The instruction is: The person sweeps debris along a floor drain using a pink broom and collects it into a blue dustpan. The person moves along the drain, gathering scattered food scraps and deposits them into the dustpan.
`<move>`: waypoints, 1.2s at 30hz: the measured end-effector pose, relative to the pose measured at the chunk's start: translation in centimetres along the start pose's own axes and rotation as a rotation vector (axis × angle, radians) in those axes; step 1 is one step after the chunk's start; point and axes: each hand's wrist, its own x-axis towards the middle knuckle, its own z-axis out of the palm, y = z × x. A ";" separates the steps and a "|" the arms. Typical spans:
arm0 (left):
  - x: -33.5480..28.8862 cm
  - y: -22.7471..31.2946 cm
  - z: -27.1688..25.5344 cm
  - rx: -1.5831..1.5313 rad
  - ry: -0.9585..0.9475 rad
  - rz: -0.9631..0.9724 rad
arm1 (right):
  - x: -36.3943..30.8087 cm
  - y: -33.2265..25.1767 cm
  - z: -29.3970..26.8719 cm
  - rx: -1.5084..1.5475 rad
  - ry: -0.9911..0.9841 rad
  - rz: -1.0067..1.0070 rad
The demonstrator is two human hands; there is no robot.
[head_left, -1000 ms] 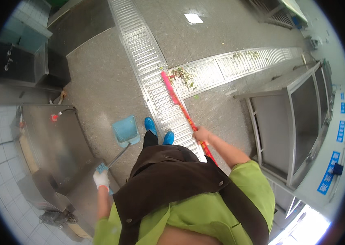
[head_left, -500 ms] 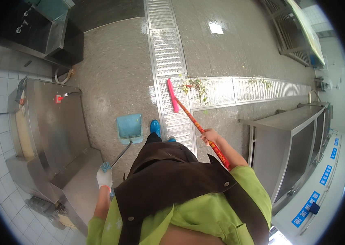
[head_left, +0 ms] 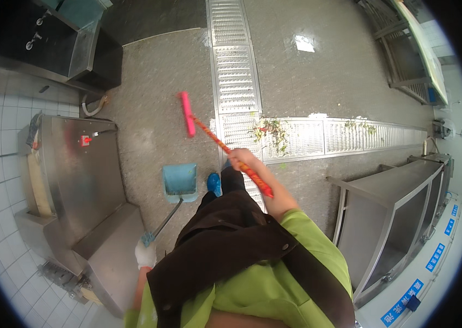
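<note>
My right hand point(head_left: 242, 159) is closed around the red-and-orange patterned handle of a broom point(head_left: 189, 116). The broom's pink head is over the grey floor, left of the metal drain grating. In a white glove, my left hand point(head_left: 145, 254) grips the end of the dark handle of a blue dustpan point(head_left: 179, 177). This dustpan stands on the floor beside my blue-covered shoe point(head_left: 214, 185), its mouth facing away from me. Green leafy scraps point(head_left: 273, 134) with some red bits lie where the two gratings point(head_left: 302, 143) meet, to the right of the broom head.
Steel cabinet equipment with a red switch point(head_left: 85, 140) stands close on my left. A dark sink unit point(head_left: 80, 60) is at the far left. Steel counters point(head_left: 373, 188) line the right, and a slatted rack point(head_left: 406, 60) stands far right. The floor looks wet.
My right hand and the broom have swung left, taking the pink head off the grating onto the floor beside it. The left hand still holds the dustpan. The whole view has shifted slightly.
</note>
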 end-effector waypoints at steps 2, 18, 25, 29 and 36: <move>0.1 1.0 -0.4 0.030 -0.015 -0.026 | -3.5 1.6 -4.6 0.222 0.030 0.069; 3.1 20.3 2.9 0.169 -0.043 0.208 | 4.4 -16.9 -11.0 0.565 -0.096 -0.191; 4.6 28.1 2.2 0.297 -0.110 0.353 | 8.0 -10.4 -17.9 0.855 -0.148 -0.501; 7.2 31.6 2.9 0.332 -0.128 0.434 | -3.2 1.6 -17.6 1.121 0.064 -0.223; 10.8 37.0 6.0 0.798 -0.197 0.763 | -20.2 5.2 -11.9 1.015 0.263 -0.107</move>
